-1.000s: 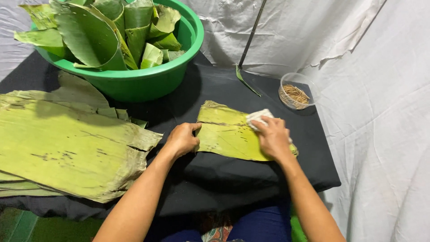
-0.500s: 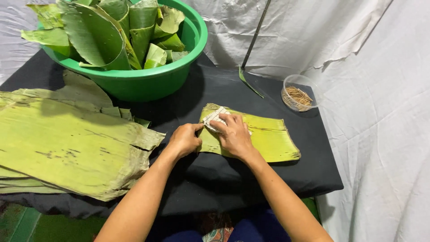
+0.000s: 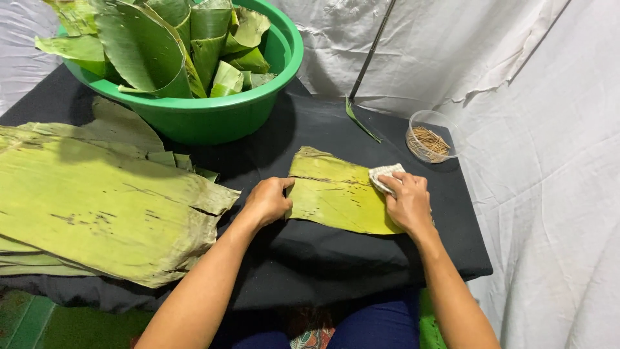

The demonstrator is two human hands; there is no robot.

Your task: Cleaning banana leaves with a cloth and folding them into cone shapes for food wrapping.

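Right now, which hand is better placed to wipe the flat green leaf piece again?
The right hand: it presses the small white cloth on the flat green leaf piece. The left hand pins the leaf's left edge.

We note a yellow-green banana leaf piece (image 3: 332,197) lying flat, just in front of the green basin (image 3: 213,116); a small white cloth (image 3: 383,176) rests on its right end.

No packages, labels, signs or screens visible

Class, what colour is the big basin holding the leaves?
Bright green basin, clearest in the head view.
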